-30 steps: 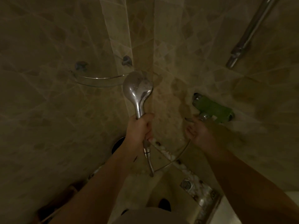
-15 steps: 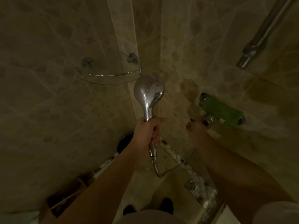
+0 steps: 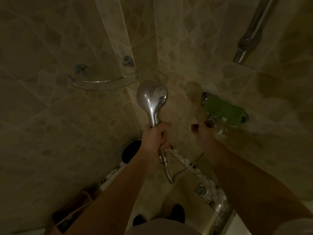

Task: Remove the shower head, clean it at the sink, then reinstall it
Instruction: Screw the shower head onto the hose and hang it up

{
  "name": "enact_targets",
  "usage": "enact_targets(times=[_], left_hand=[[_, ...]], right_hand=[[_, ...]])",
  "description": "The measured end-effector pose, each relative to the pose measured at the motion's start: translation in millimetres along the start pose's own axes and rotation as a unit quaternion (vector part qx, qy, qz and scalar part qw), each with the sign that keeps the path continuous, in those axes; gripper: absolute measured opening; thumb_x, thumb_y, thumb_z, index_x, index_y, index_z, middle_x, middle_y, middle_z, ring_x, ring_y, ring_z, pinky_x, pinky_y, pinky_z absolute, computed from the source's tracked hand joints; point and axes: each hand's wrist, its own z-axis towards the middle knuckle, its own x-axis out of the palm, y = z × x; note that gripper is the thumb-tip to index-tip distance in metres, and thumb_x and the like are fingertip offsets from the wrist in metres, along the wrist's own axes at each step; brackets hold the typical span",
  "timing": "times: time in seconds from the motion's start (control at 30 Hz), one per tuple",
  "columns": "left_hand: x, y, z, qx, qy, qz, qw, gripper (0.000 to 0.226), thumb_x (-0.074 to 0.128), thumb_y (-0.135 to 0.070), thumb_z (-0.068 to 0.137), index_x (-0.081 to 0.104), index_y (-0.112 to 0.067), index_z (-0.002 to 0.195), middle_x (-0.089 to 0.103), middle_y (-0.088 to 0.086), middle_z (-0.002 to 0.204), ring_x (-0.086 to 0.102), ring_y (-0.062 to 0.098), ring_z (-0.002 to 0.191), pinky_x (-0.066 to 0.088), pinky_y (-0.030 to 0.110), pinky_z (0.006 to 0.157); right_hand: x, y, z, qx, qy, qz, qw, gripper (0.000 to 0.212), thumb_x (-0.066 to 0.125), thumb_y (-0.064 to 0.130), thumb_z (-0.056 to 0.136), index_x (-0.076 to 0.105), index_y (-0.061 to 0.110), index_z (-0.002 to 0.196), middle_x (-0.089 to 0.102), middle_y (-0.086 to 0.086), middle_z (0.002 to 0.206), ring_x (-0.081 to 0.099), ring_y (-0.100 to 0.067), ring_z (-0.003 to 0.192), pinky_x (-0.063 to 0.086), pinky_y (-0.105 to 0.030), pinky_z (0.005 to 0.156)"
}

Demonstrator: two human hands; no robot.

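Note:
A chrome shower head (image 3: pixel 151 97) stands upright in front of the tiled corner, its back toward me. My left hand (image 3: pixel 155 138) grips its handle. A metal hose (image 3: pixel 185 168) loops from the handle's lower end toward the right. My right hand (image 3: pixel 202 133) is at the hose nut (image 3: pixel 210 122) under the green mixer valve (image 3: pixel 223 109); its fingers curl at the nut, though the dim light hides the exact grip.
A glass corner shelf (image 3: pixel 105 82) hangs on the left wall. A chrome riser bar (image 3: pixel 250 31) runs up at the top right. Below are a dark round object (image 3: pixel 131 150), a floor drain (image 3: pixel 201 189), a pebble strip and my shoes (image 3: pixel 177 212).
The view has shifted left and down slightly. My right hand moved up to the nut under the green valve. My left hand keeps holding the shower head upright.

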Motion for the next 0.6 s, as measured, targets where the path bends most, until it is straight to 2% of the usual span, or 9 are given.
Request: enact_targets(times=[0.17,0.43,0.5,0.6], left_hand=[[-4.4,-2.6,3.1,0.050,0.005,-0.005,0.999,0.046,0.065,-0.009,0.086,0.038,-0.019,0.051,0.030,0.002,0.041,0.027,0.016,0.030,0.033,0.024,0.039],[-13.8,-0.4,1.3,0.075,0.018,-0.019,0.997,0.049,0.060,-0.007,0.087,0.037,-0.020,0.046,0.028,0.000,0.039,0.024,0.015,0.031,0.028,0.024,0.039],[-14.3,-0.1,0.2,0.079,0.018,-0.021,0.996,0.049,0.058,-0.006,0.088,0.037,-0.020,0.045,0.028,0.000,0.038,0.023,0.015,0.031,0.026,0.025,0.039],[-15.1,0.0,-1.0,0.081,0.018,-0.033,0.996,0.048,0.058,-0.005,0.088,0.037,-0.019,0.047,0.027,0.001,0.039,0.022,0.016,0.032,0.025,0.026,0.040]], right_hand=[[0.6,4.7,-1.4,0.024,-0.019,0.099,0.995,0.042,0.069,0.009,0.090,0.050,0.002,0.126,0.065,-0.020,0.113,0.068,-0.023,0.078,0.056,-0.034,0.075],[0.8,6.5,0.7,0.049,-0.011,0.091,0.995,0.027,0.066,0.010,0.093,0.045,0.008,0.109,0.063,-0.016,0.098,0.067,-0.023,0.079,0.056,-0.038,0.084],[0.3,5.4,0.6,0.042,-0.002,0.085,0.995,0.021,0.064,0.008,0.094,0.046,0.005,0.104,0.062,-0.015,0.091,0.067,-0.023,0.079,0.056,-0.038,0.083],[-1.2,3.3,0.3,0.034,0.007,0.084,0.996,0.018,0.063,0.008,0.094,0.047,0.003,0.099,0.062,-0.014,0.092,0.067,-0.020,0.075,0.057,-0.037,0.079]])
